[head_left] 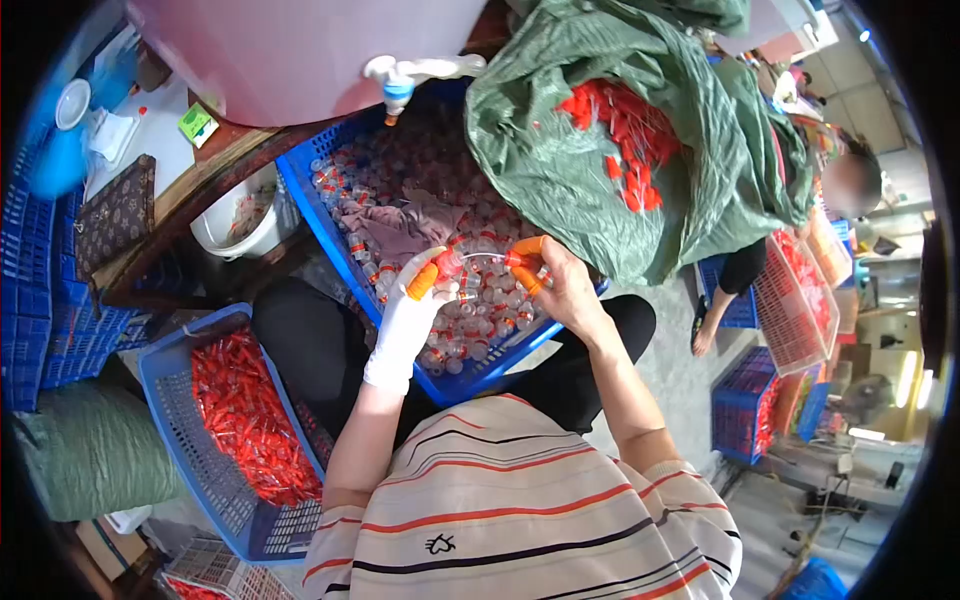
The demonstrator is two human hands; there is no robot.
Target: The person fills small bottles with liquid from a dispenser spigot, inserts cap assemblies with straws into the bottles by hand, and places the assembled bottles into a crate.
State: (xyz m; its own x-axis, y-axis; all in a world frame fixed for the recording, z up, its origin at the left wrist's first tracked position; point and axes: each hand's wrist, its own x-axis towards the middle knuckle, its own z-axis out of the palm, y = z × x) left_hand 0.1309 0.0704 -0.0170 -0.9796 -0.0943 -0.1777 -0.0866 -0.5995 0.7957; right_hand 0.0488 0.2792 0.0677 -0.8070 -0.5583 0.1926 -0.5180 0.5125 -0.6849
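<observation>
Over a blue crate [345, 238] of small clear bottles with red parts, both hands are raised close together. My left hand [420, 290], in a white glove with orange finger covers, pinches a small clear and red bottle [451, 264]. In my right hand [556, 277], bare except for orange finger covers, a small red piece [513, 259] is held between thumb and finger. A thin pale tube [484, 256] spans the gap between the two. Beyond my right hand, a green sack [560, 190] lies open with red pieces with thin tubes [630, 140] inside.
A blue basket [175, 400] of red parts stands at the left. A pink tub [300, 50] with a tap [397, 88] overhangs the crate. A white bucket [215, 235] is beneath the wooden table [175, 215]. Another person [738, 275] and more crates [735, 410] are at right.
</observation>
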